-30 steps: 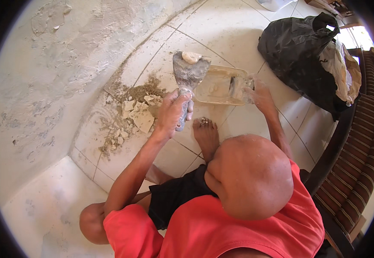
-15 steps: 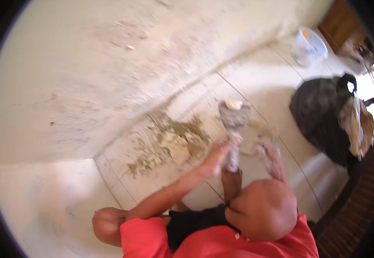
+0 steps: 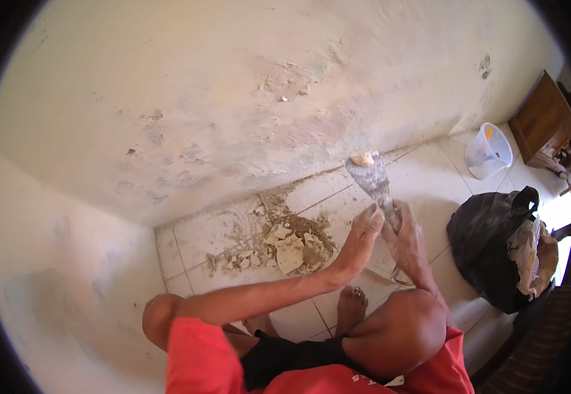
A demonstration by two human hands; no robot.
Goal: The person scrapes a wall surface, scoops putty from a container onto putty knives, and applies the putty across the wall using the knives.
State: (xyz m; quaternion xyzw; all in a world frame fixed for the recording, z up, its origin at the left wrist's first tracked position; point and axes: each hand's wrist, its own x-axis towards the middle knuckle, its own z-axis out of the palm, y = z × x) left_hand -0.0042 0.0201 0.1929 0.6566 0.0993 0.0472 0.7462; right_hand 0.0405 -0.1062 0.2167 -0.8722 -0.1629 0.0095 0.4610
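My left hand (image 3: 364, 233) holds the handle of a wide, grey, paste-smeared putty knife (image 3: 365, 176), its blade raised toward the wall with a pale lump (image 3: 365, 159) on it. Right beside it my right hand (image 3: 405, 231) is closed at the knife's neck, round something that I cannot make out. A shallow cream tray (image 3: 398, 277) lies on the tiles below my hands, mostly hidden by them. To their left is a pile of broken plaster pieces and grit (image 3: 291, 253).
A patchy, flaking wall (image 3: 285, 79) runs ahead and round to the left. On the right are a black bag (image 3: 479, 243) with crumpled paper, a clear bucket (image 3: 486, 154), a wooden cabinet (image 3: 540, 111) and a dark striped seat (image 3: 528, 358). My bare feet (image 3: 350, 305) are on the tiled floor (image 3: 417, 167).
The view has swung up toward the wall. My right hand has left the tray's end and come up beside the putty knife, and my left hand with the knife has moved rightward over the tray.
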